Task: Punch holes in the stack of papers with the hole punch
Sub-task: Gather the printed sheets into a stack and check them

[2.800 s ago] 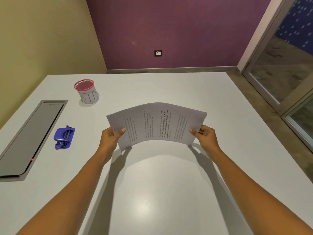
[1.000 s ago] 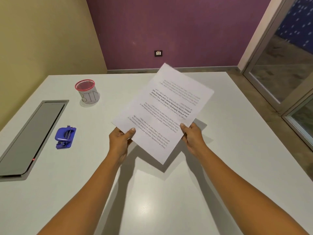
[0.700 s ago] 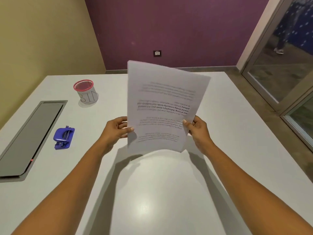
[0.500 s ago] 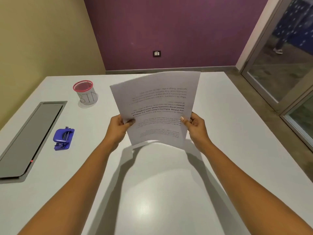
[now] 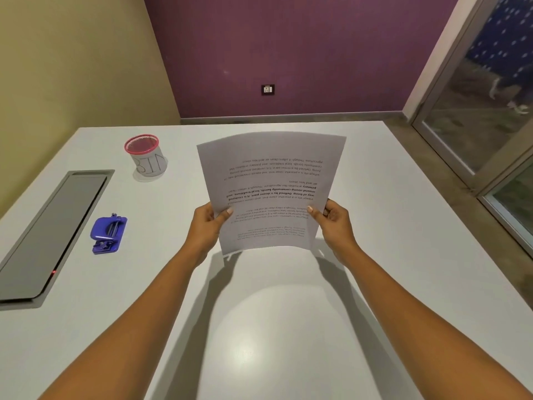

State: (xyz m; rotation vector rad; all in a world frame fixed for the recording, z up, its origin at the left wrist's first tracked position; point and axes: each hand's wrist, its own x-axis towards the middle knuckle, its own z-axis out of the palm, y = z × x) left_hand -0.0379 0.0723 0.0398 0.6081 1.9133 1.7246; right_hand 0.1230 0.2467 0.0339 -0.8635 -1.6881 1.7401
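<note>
A thin stack of white printed papers [image 5: 271, 180] is held up over the middle of the white table [image 5: 389, 255], long side running away from me, text upside down, the top bowing back. My left hand [image 5: 206, 228] pinches its lower left edge and my right hand [image 5: 331, 223] pinches its lower right edge. The stack's near edge hangs just above the tabletop. A small blue hole punch [image 5: 108, 233] lies on the table far to the left of my left hand, untouched.
A mesh cup with a pink rim and a white label [image 5: 147, 158] stands at the back left. A long grey recessed panel [image 5: 49, 232] with a red light runs along the table's left side. A glass door frame [image 5: 476, 116] stands on the right.
The papers were turned from landscape to portrait in my hands. Since half a second ago they have tilted a little further back and both hands grip slightly lower.
</note>
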